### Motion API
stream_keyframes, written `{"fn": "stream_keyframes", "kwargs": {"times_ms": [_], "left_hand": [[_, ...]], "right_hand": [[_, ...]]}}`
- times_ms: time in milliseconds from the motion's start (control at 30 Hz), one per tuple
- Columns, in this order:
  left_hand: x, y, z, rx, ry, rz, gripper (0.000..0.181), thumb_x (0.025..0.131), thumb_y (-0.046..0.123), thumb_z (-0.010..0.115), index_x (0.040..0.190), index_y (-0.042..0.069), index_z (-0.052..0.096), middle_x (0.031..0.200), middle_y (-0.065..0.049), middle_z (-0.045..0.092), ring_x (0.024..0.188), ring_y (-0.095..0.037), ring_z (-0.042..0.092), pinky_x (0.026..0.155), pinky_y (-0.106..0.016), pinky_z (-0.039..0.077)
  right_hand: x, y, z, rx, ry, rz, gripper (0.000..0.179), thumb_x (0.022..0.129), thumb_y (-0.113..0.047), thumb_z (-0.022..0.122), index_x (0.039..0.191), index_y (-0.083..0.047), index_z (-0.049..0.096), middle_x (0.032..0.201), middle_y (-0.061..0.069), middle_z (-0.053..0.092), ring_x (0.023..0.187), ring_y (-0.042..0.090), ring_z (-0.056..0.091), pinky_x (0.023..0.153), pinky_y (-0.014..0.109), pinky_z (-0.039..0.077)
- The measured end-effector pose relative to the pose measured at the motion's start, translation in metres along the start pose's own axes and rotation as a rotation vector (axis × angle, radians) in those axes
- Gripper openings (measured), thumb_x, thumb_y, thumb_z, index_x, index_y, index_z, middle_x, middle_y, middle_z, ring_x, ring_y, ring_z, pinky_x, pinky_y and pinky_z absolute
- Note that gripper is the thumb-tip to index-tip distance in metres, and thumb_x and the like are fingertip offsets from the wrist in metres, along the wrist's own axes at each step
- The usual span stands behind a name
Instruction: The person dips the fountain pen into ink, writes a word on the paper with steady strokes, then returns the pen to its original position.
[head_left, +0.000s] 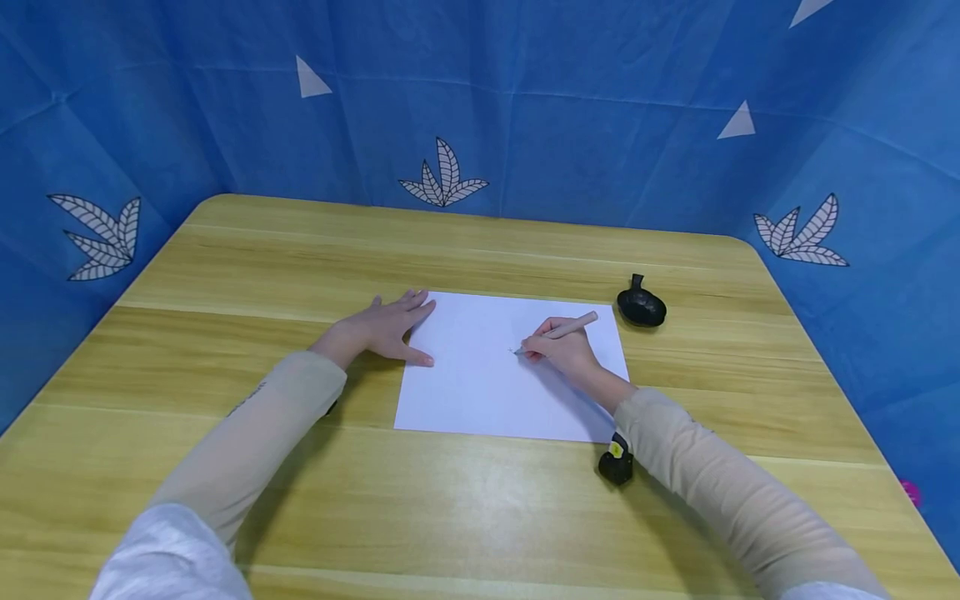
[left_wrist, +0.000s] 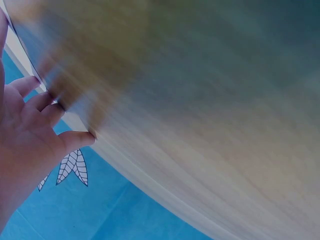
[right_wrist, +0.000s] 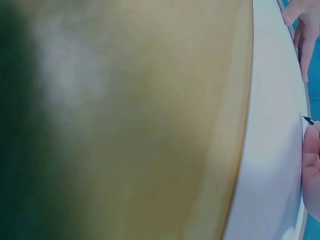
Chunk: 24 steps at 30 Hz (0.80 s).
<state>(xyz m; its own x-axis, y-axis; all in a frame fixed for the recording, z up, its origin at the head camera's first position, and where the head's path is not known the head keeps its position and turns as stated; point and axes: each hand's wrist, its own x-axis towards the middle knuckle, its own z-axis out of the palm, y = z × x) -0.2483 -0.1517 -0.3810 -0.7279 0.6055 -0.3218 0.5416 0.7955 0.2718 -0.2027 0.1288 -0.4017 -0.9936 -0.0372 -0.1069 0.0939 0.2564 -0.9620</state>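
Observation:
A white sheet of paper (head_left: 472, 383) lies on the wooden table. My left hand (head_left: 392, 327) rests at its left edge with the fingers spread, thumb and fingertips touching the paper. In the left wrist view that hand (left_wrist: 30, 120) shows with its fingers apart. My right hand (head_left: 568, 350) grips a pen (head_left: 573, 325) with a pale barrel. The pen's tip meets the paper right of its middle, where a tiny faint mark shows. The right wrist view catches the pen's dark tip (right_wrist: 308, 120) and part of the right hand (right_wrist: 311, 170) at the edge.
A small black rounded object (head_left: 642, 307) with a short stub lies just right of the paper's far corner. Below the right sleeve (head_left: 720, 475) is a black device (head_left: 617, 465) with a yellow mark. Blue cloth (head_left: 525, 150) with leaf prints hangs behind the table (head_left: 450, 517).

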Motion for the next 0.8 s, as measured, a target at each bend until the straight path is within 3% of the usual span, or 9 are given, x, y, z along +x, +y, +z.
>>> {"fn": "stream_keyframes", "kwargs": {"times_ms": [200, 333, 800], "left_hand": [[0.0, 0.0, 0.001, 0.0, 0.0, -0.001, 0.098, 0.076, 0.062, 0.055, 0.144, 0.008, 0.009, 0.148, -0.01, -0.004, 0.134, -0.026, -0.005, 0.099, -0.06, 0.0], [0.0, 0.0, 0.001, -0.002, -0.001, 0.003, 0.098, 0.076, 0.062, 0.055, 0.144, 0.009, 0.009, 0.149, -0.01, -0.004, 0.134, -0.026, -0.005, 0.098, -0.06, 0.0], [-0.001, 0.0, -0.001, -0.009, -0.007, 0.005, 0.098, 0.076, 0.062, 0.055, 0.144, 0.009, 0.008, 0.148, -0.01, -0.005, 0.134, -0.027, -0.006, 0.098, -0.06, -0.001]], "right_hand": [[0.001, 0.001, -0.002, 0.15, 0.016, 0.051, 0.016, 0.074, 0.005, 0.065, 0.065, -0.001, 0.053, 0.057, 0.001, 0.062, 0.056, 0.012, 0.06, 0.055, 0.021, 0.047], [0.001, 0.001, -0.002, 0.183, 0.008, 0.058, 0.016, 0.074, 0.004, 0.065, 0.066, -0.002, 0.053, 0.057, 0.001, 0.062, 0.056, 0.012, 0.06, 0.054, 0.021, 0.047], [-0.004, -0.008, -0.012, 0.087, 0.012, -0.031, 0.015, 0.079, -0.005, 0.066, 0.08, 0.003, 0.054, 0.063, 0.009, 0.062, 0.051, 0.014, 0.06, 0.051, 0.027, 0.05]]}}
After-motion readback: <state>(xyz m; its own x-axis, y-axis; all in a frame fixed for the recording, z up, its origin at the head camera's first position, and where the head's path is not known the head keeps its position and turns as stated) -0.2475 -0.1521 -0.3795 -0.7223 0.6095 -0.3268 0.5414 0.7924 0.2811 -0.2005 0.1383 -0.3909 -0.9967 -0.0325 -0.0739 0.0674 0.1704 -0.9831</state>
